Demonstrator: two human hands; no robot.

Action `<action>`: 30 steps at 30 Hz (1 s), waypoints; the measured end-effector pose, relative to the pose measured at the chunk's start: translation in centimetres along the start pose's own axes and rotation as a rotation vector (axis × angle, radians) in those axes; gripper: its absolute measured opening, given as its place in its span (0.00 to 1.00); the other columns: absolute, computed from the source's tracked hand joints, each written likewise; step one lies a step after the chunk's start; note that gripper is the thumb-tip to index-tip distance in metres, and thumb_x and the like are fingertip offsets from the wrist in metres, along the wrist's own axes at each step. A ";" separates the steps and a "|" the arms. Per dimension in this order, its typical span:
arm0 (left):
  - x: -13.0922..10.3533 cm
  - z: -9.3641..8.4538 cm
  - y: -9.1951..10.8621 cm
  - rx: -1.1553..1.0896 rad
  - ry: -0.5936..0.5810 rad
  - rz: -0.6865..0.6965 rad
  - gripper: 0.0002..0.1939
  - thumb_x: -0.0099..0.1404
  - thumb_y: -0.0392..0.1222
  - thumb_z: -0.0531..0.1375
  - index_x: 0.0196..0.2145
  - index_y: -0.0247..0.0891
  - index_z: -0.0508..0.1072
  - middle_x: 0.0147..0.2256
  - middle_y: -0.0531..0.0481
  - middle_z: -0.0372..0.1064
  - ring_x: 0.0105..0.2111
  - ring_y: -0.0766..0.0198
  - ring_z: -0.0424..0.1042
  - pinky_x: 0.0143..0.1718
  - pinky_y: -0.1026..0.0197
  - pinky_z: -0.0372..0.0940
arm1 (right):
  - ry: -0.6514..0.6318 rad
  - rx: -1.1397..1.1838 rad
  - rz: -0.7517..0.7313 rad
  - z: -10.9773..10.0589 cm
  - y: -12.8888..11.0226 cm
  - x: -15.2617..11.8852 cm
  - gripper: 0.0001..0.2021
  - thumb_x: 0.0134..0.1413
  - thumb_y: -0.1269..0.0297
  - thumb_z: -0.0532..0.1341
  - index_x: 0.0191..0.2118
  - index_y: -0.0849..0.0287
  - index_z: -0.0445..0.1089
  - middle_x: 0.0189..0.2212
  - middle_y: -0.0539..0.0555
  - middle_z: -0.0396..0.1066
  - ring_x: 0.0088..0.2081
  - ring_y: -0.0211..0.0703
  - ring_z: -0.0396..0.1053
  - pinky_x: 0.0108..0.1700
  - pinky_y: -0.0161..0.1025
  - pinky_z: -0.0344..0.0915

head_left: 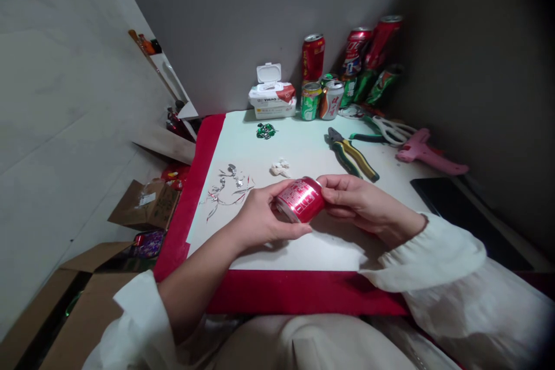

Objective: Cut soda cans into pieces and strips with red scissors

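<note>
A short red drink can [302, 199] with white print lies on its side between my hands, just above the white sheet [277, 254]. My left hand [264, 217] is wrapped round its left end, thumb along the near side. At the right end, my right hand [353, 199] has thumb and fingers closed on the can's rim; part of that end is hidden. A crumpled white tissue [281, 167] lies just beyond the can. Thin metal scraps and curled strips [225, 185] are spread left of my left hand.
Pliers [353, 153], a pink glue gun [431, 153] and white-handled scissors [394, 130] lie at the right, near a black flat panel [459, 214]. Several drink cans [333, 99] and a wipes pack [273, 99] stand along the back wall. Green metal pieces [265, 130] sit before the pack. Cardboard boxes [93, 300] stand at left.
</note>
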State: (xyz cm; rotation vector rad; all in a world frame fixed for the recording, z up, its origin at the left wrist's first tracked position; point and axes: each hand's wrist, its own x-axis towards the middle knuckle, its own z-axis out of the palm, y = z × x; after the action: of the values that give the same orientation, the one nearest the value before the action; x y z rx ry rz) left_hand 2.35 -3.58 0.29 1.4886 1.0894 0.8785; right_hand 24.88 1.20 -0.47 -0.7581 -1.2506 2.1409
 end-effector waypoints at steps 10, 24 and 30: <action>0.0 0.1 0.0 0.065 0.009 0.008 0.44 0.47 0.46 0.75 0.61 0.37 0.70 0.51 0.39 0.75 0.48 0.50 0.76 0.53 0.48 0.70 | -0.140 0.064 0.118 0.1 -0.6 -0.4 0.17 0.55 0.55 0.70 0.40 0.64 0.72 0.17 0.41 0.55 0.17 0.25 0.40 0.17 0.27 0.36; -0.2 -0.4 0.2 0.254 -0.068 0.129 0.41 0.48 0.49 0.75 0.58 0.40 0.69 0.51 0.43 0.74 0.49 0.50 0.74 0.52 0.52 0.70 | -0.220 -0.031 0.136 -0.3 0.1 -0.4 0.19 0.56 0.51 0.69 0.28 0.62 0.68 0.12 0.41 0.54 0.16 0.28 0.42 0.18 0.30 0.38; 0.1 -0.7 0.0 0.277 -0.021 0.068 0.45 0.47 0.52 0.75 0.61 0.43 0.67 0.54 0.40 0.73 0.51 0.47 0.74 0.53 0.49 0.69 | -0.008 -0.087 0.040 0.9 0.4 0.1 0.20 0.53 0.48 0.71 0.33 0.62 0.71 0.15 0.43 0.59 0.17 0.29 0.49 0.19 0.31 0.40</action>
State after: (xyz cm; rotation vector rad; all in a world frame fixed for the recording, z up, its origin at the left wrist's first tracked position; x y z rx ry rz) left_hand 1.70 -3.22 0.39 1.7676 1.1868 0.7792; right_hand 24.08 0.56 -0.50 -0.8184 -1.3512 2.1339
